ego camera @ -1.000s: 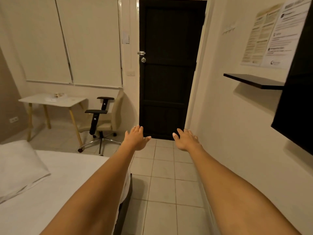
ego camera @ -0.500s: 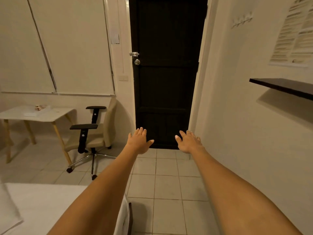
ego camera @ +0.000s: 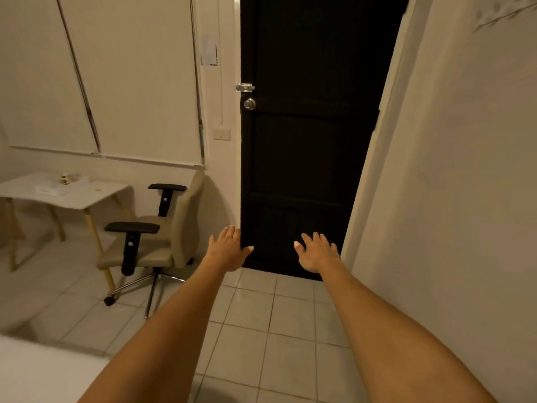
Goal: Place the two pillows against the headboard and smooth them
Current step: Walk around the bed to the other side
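Head view, left to right: white bed corner (ego camera: 37, 370) at the bottom edge, small desk (ego camera: 66, 193), beige office chair (ego camera: 162, 237), black door (ego camera: 308, 135), bare wall. Left hand (ego camera: 228, 250) and right hand (ego camera: 316, 253) are stretched forward over the tiled floor (ego camera: 261, 330), fingers spread, holding nothing. Pillows and headboard aren't in frame. Likely pre-pickup step; next move calls for turning toward the bed. Floor ahead is open; wall is close on the right.
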`<state>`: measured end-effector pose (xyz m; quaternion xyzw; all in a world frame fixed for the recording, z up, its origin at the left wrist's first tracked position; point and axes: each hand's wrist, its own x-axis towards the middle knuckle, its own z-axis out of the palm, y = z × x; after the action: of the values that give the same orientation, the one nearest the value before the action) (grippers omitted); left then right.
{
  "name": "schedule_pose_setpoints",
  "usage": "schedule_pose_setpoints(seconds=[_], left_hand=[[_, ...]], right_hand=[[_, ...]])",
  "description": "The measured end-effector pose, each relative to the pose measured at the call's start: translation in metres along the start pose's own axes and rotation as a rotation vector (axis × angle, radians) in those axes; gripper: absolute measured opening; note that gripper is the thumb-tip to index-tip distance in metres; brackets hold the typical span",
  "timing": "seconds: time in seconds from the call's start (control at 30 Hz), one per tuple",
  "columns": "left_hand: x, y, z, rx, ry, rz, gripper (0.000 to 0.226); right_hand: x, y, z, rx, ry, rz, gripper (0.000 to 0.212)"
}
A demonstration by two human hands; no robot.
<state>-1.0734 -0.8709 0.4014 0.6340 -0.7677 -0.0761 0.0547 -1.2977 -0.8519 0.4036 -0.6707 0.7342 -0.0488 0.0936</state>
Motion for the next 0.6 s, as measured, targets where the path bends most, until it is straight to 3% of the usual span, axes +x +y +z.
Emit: schedule_pose_setpoints(seconds=[0.23,0.6], left_hand=[[0.079,-0.038,-0.003,0.009,0.009,-0.139,0.075],[0.2,-0.168,-0.031,0.01,0.042,-0.399,0.073]], right_hand=[[0.117,-0.02,-0.019,-0.051,-0.009,-0.077,0.058],[0.285,-0.149,-0.001,-0.061,-0.073,-0.292,0.058]])
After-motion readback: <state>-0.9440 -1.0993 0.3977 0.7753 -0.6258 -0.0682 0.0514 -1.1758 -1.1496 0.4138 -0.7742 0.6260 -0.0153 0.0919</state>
